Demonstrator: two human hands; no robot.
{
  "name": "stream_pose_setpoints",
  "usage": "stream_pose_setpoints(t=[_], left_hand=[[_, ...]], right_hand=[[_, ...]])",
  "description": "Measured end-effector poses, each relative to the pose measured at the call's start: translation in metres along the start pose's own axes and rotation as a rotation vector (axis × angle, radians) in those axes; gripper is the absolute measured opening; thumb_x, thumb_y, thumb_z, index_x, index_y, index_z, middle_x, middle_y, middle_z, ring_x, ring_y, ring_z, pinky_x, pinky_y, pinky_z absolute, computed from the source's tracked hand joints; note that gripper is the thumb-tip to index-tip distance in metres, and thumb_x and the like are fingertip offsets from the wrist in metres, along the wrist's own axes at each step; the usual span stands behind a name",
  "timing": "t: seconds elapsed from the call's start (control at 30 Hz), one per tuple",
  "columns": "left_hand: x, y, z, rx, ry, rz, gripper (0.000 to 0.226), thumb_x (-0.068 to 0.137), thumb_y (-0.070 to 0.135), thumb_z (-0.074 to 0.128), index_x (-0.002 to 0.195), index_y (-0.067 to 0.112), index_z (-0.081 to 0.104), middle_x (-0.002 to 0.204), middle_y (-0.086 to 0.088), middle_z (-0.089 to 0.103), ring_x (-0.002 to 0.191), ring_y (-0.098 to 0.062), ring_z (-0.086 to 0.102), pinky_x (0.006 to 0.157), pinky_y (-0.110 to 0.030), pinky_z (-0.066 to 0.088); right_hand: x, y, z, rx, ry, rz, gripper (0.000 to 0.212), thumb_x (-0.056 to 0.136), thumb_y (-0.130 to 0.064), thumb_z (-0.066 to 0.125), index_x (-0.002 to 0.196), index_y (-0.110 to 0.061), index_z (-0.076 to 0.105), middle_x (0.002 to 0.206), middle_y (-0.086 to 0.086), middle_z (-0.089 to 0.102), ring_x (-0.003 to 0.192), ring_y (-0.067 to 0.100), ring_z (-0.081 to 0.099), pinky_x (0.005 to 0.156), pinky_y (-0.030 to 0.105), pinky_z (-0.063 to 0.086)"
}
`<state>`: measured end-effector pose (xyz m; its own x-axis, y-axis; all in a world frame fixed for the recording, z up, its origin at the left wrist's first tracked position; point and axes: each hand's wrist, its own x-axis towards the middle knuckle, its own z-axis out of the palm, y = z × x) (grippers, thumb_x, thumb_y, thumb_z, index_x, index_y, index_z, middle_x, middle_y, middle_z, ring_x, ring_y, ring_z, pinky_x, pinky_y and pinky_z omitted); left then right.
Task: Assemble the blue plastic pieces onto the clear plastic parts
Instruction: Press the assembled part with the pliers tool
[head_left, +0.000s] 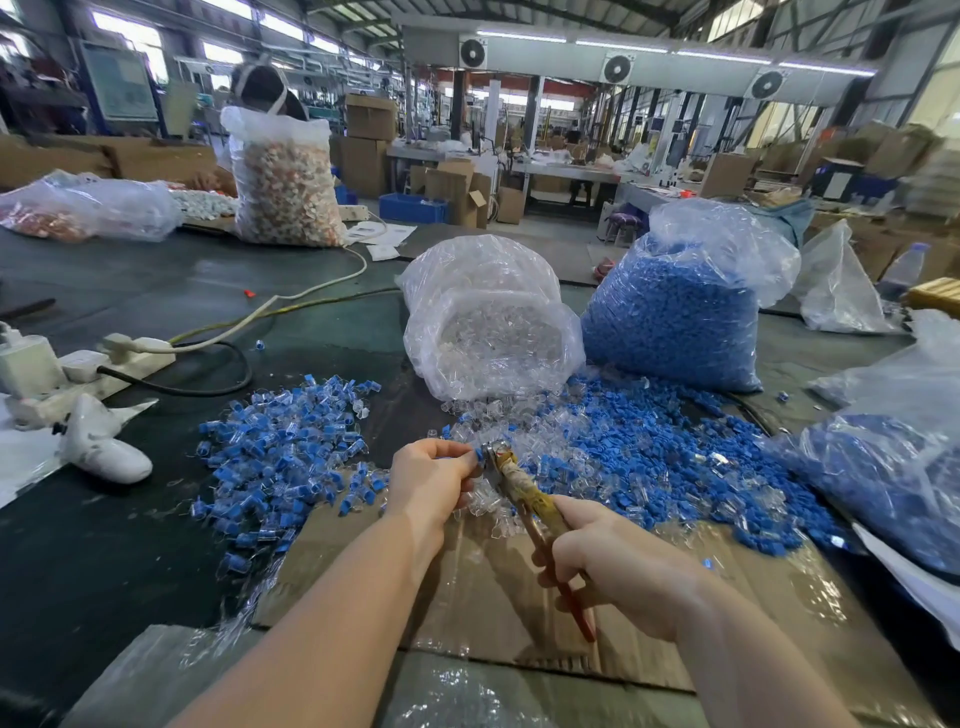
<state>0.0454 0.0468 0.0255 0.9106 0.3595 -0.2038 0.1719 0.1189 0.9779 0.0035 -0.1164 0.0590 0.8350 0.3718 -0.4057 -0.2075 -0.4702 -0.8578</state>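
At the left edge of the frame, a white power strip (124, 358) lies on the dark table (104, 545) with a black cable (208, 387) looping away from it, and a white shark-shaped toy (101, 441) rests just below the strip. In the upper left, a flat clear bag (88, 208) and 1 tall clear bag of orange-and-white parts (285, 182) stand well back on the table. Left of centre, a heap of assembled pieces (291, 447) (blue inserts seated in clear bodies) spreads over the table surface and touches the left edge of a flattened cardboard sheet (467, 587). At lower centre, the left hand (431, 480) has its fingers curled, pinching a small blue plastic piece (478, 454) at its fingertips, directly against the head of a pair of pliers (524, 493); whether a clear part sits under that piece cannot be told. The right hand (618, 566) grips the pliers by the red handles, fingers wrapped around them, with the tool angled up and to the left. Above the hands, an open bag of clear plastic parts (493, 322) lies tipped toward the camera, its contents spilling onto the table. To its right stands 1 full bag of blue plastic pieces (680, 312), and a loose pile of blue pieces mixed with clear parts (649, 457) covers the table below both bags. At the right edge of the frame, another clear bag holding blue pieces (893, 473) lies on its side.
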Motion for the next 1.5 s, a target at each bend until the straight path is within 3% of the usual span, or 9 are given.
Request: stream_pose_setpoints(t=[0.2,0.37,0.5,0.63,0.87,1.03,1.13,1.27,1.5], left_hand=[[-0.0019,0.0000,-0.0003,0.020,-0.039,-0.022,0.007,0.087,0.002,0.060,0.084,0.008,0.063,0.072,-0.006,0.064,0.057,-0.011,0.053,0.049,-0.020,0.045],[-0.0037,0.0008,0.0016,0.009,-0.044,-0.032,0.006,0.086,0.001,0.061,0.087,0.006,0.064,0.070,-0.006,0.063,0.056,-0.011,0.053,0.049,-0.021,0.044],[-0.0041,0.0014,0.0043,0.020,-0.027,-0.008,0.006,0.085,0.000,0.061,0.086,0.005,0.064,0.073,-0.009,0.063,0.056,-0.012,0.053,0.048,-0.020,0.044],[-0.0060,0.0011,0.0063,0.018,-0.032,0.007,0.006,0.086,-0.002,0.060,0.086,0.003,0.064,0.075,-0.011,0.063,0.058,-0.012,0.052,0.051,-0.020,0.046],[-0.0085,-0.0009,0.0085,0.039,-0.037,0.023,0.008,0.086,0.000,0.059,0.089,0.005,0.064,0.077,-0.008,0.064,0.059,-0.010,0.054,0.048,-0.016,0.044],[-0.0079,-0.0022,0.0093,-0.018,-0.033,0.018,0.009,0.086,-0.004,0.058,0.082,0.004,0.061,0.070,-0.010,0.060,0.052,-0.011,0.049,0.043,-0.016,0.040],[-0.0070,-0.0018,0.0078,-0.012,-0.021,0.022,0.009,0.086,-0.003,0.058,0.083,0.004,0.062,0.070,-0.008,0.061,0.054,-0.011,0.051,0.045,-0.016,0.042],[-0.0071,-0.0036,0.0047,0.010,-0.010,0.023,0.009,0.086,-0.002,0.059,0.085,0.006,0.064,0.071,-0.006,0.063,0.058,-0.011,0.055,0.049,-0.016,0.045],[-0.0094,-0.0012,0.0051,0.013,-0.015,0.026,0.009,0.086,-0.001,0.059,0.086,0.007,0.063,0.076,-0.008,0.064,0.065,-0.013,0.057,0.056,-0.021,0.047]], right_hand=[[-0.0031,-0.0002,0.0010,0.029,-0.006,-0.024,0.050,0.077,0.010,0.039,0.108,-0.024,0.059,0.090,0.011,0.042,0.081,0.025,0.043,0.065,0.031,0.038],[-0.0058,0.0015,0.0021,0.063,-0.001,-0.034,0.057,0.076,0.009,0.039,0.108,-0.034,0.060,0.087,0.009,0.043,0.083,0.024,0.043,0.070,0.034,0.036],[-0.0066,0.0015,0.0031,0.052,0.012,-0.043,0.056,0.075,0.011,0.037,0.108,-0.029,0.057,0.082,0.007,0.044,0.080,0.023,0.041,0.063,0.030,0.034],[-0.0049,0.0034,0.0042,-0.067,0.064,-0.033,0.058,0.074,0.007,0.038,0.122,-0.025,0.043,0.081,0.008,0.047,0.074,0.023,0.041,0.061,0.034,0.031],[-0.0027,0.0062,0.0077,-0.149,0.118,-0.079,0.044,0.081,0.005,0.036,0.104,-0.031,0.046,0.076,0.004,0.054,0.063,0.020,0.046,0.058,0.034,0.037],[-0.0056,0.0067,0.0047,0.114,0.071,-0.015,0.053,0.068,0.014,0.037,0.093,-0.028,0.058,0.079,0.010,0.052,0.073,0.022,0.049,0.061,0.031,0.035],[-0.0065,0.0078,0.0031,0.086,0.043,-0.005,0.055,0.068,0.014,0.038,0.095,-0.029,0.058,0.081,0.010,0.053,0.074,0.023,0.051,0.063,0.032,0.036],[-0.0076,0.0047,0.0037,0.021,0.047,-0.022,0.054,0.070,0.015,0.039,0.099,-0.027,0.055,0.070,0.004,0.052,0.058,0.016,0.046,0.053,0.026,0.036],[-0.0037,0.0087,0.0075,-0.056,0.115,-0.071,0.050,0.072,0.012,0.038,0.095,-0.029,0.055,0.073,0.007,0.055,0.065,0.023,0.049,0.059,0.034,0.040]])
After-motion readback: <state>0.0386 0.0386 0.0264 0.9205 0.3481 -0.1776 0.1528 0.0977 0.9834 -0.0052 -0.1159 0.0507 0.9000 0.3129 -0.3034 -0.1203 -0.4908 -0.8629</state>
